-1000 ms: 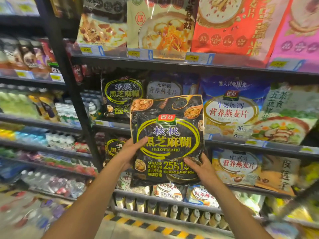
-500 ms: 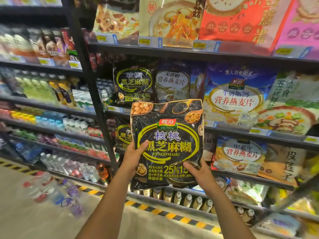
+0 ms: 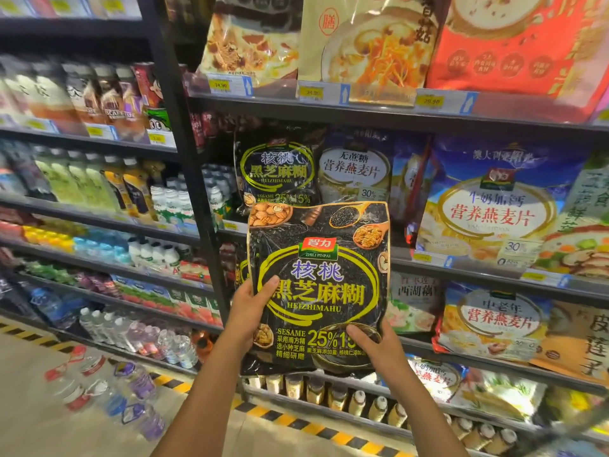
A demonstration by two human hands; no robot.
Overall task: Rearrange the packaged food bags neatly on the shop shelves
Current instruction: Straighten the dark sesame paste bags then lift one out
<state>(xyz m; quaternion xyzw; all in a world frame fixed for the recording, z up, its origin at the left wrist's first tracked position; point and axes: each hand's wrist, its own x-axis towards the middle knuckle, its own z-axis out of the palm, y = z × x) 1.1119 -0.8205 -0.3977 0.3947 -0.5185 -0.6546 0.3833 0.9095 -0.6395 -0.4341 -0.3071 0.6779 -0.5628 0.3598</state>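
Note:
I hold a black sesame paste bag (image 3: 318, 285) with yellow rings upright in front of the shelves. My left hand (image 3: 247, 311) grips its left edge, thumb on the front. My right hand (image 3: 379, 349) grips its lower right corner. A matching black bag (image 3: 275, 171) stands on the middle shelf (image 3: 461, 263) just above and behind the held one. Blue oatmeal bags (image 3: 487, 206) stand to the right on the same shelf. Another black bag peeks out behind the held one on the shelf below, mostly hidden.
A black upright post (image 3: 184, 166) divides this rack from drink shelves (image 3: 99, 212) on the left. Large bags (image 3: 372, 44) fill the top shelf. Small bottles (image 3: 359, 402) line the bottom shelf. Water bottle packs (image 3: 112, 387) sit on the floor beside yellow-black tape (image 3: 296, 423).
The view has shifted left and slightly up, showing more of the drink shelves. The held bag stays upright in both hands, sitting a little lower against the shelves.

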